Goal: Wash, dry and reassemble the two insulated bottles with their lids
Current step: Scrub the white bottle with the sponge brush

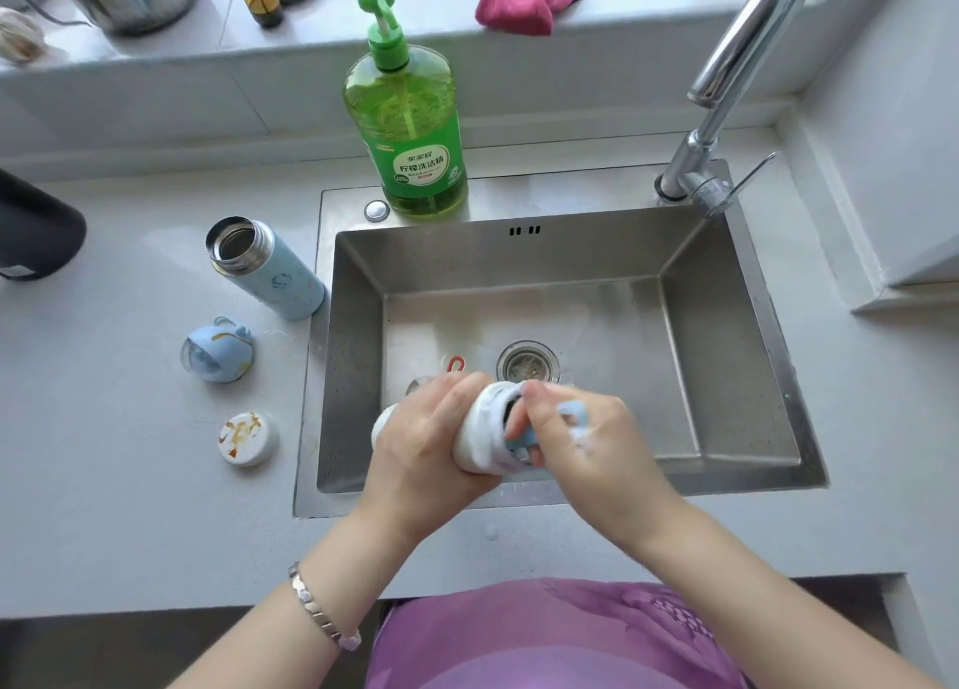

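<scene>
Both bare forearms are stretched forward from the lower edge of the view and brought together in the middle. The left hand [430,444] is seen from its back, with the fingers curled round a white cylindrical insulated bottle [480,429], which is held lying sideways. The right hand [591,439] is flecked with foam. Its fingers [519,418] are bent down at the bottle's open mouth, and a pale blue foamy sponge [571,411] is gripped in them.
</scene>
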### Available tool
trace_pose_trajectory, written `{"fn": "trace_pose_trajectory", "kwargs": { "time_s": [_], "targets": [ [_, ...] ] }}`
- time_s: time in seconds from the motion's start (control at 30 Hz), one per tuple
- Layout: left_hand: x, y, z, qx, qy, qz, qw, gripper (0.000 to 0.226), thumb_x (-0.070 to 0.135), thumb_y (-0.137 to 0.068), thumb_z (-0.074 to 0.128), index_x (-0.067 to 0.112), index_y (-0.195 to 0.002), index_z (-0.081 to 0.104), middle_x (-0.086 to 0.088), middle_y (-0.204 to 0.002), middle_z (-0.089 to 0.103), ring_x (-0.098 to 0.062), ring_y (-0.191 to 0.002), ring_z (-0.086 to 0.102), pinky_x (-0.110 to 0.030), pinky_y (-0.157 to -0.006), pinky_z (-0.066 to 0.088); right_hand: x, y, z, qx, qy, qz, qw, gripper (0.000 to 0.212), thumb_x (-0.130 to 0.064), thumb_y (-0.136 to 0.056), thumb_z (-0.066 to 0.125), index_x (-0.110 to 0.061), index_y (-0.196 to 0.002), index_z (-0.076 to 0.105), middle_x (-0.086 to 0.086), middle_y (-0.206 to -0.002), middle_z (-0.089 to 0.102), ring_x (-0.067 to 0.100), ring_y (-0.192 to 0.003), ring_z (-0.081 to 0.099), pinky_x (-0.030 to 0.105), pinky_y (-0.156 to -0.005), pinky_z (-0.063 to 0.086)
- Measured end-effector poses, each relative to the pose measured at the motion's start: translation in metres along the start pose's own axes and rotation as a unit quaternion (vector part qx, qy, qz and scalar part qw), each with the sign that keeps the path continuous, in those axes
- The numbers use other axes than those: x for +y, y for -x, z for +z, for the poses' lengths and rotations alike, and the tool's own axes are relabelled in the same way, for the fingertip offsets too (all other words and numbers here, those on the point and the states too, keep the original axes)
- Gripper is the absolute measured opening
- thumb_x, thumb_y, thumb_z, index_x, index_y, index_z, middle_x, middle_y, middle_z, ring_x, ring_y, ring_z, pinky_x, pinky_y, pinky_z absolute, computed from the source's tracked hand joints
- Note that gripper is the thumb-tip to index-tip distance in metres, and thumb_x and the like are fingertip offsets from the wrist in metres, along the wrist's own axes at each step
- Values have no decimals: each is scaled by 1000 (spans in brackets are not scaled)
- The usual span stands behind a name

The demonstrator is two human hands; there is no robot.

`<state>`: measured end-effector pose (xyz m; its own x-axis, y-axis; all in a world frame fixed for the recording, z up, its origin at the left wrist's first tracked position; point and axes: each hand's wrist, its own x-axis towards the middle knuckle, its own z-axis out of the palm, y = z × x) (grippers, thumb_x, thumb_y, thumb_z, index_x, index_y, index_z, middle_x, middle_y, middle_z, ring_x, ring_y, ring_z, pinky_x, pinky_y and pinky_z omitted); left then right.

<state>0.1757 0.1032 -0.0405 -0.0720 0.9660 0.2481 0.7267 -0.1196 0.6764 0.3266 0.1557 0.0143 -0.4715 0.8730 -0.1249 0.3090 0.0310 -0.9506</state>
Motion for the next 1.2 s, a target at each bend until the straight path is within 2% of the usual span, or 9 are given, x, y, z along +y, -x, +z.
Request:
{"fn": "trace_pose_trajectory", "kwargs": {
  "time_s": [0.17, 0.33, 0.5, 0.67, 0.8, 0.87, 0.93, 1.07, 1.2],
  "targets": [
    [-15, 1, -8, 34, -17, -43, 998, 54, 34, -60, 66, 22, -111, 53, -1, -98, 63, -14, -86, 55, -21, -74, 45, -13, -10, -37, 61, -168, 71, 981, 46, -42, -91, 47, -22, -53, 63, 0, -44, 47, 10, -41, 40, 13, -39, 31],
    [4, -12, 7, 9, -26, 36, 999, 54, 32, -63, 78, 17, -108, 54, 0, -95, 61, -22, -80, 58, -35, -66, 47, -6, -4, -9, 13, -86, 48, 995, 46, -49, -92, 44, -24, -57, 59, -3, -51, 51, 11, -49, 46, 23, -51, 37],
    [-11, -7, -7, 40, -1, -51, 998, 53, 35, -60, 65, 25, -110, 52, -1, -97, 63, -16, -84, 56, -34, -70, 46, -16, -10, -43, 75, -168, 74, 980, 42, -35, -89, 40, -20, -55, 61, 3, -43, 47, 21, -40, 36, 15, -37, 28],
    [0, -7, -1, 7, 5, -9, 1000, 52, 37, -63, 68, 22, -110, 53, 7, -99, 58, -17, -84, 57, -35, -69, 46, -7, -4, -18, -56, -77, 58, 994, 26, -37, -81, 52, -15, -77, 66, -1, -45, 52, 6, -42, 49, 14, -51, 40],
    [-9, -4, -10, 20, 17, -75, 997, 56, 36, -56, 66, 30, -110, 51, 12, -102, 54, -14, -85, 55, -30, -70, 45, -4, -4, -33, 27, -86, 26, 996, 7, -27, -88, 58, -28, -89, 65, -7, -68, 61, 0, -57, 56, 8, -59, 41],
    [-9, 0, -9, 5, 15, -75, 997, 60, 32, -55, 70, 29, -111, 52, 12, -102, 56, -13, -86, 56, -30, -71, 45, -11, -2, -36, 57, -37, -35, 997, 12, -27, -89, 55, -30, -89, 66, -5, -86, 62, -4, -79, 58, 5, -71, 41],
    [-9, 4, -7, -7, -1, -76, 997, 62, 33, -54, 70, 28, -113, 53, 10, -102, 60, -13, -88, 56, -31, -71, 46, -24, 0, -39, 79, -47, -74, 993, 14, -27, -89, 54, -29, -86, 67, -4, -88, 67, 1, -87, 62, 8, -78, 43],
    [-8, 5, -8, -4, -3, -54, 999, 56, 37, -58, 68, 25, -111, 53, 6, -101, 61, -12, -86, 55, -30, -69, 45, -38, 3, -43, 87, -91, -95, 988, 11, -22, -87, 58, -23, -81, 67, -8, -80, 71, 10, -76, 68, 21, -72, 54],
    [1, 6, -4, -1, 15, -12, 1000, 53, 34, -63, 72, 24, -111, 52, 11, -103, 55, -18, -85, 58, -36, -68, 49, -15, 3, -17, 2, 40, -46, 998, 15, -24, -81, 59, -16, -77, 71, -15, -65, 66, 3, -67, 62, 15, -62, 47]
  ]
}}
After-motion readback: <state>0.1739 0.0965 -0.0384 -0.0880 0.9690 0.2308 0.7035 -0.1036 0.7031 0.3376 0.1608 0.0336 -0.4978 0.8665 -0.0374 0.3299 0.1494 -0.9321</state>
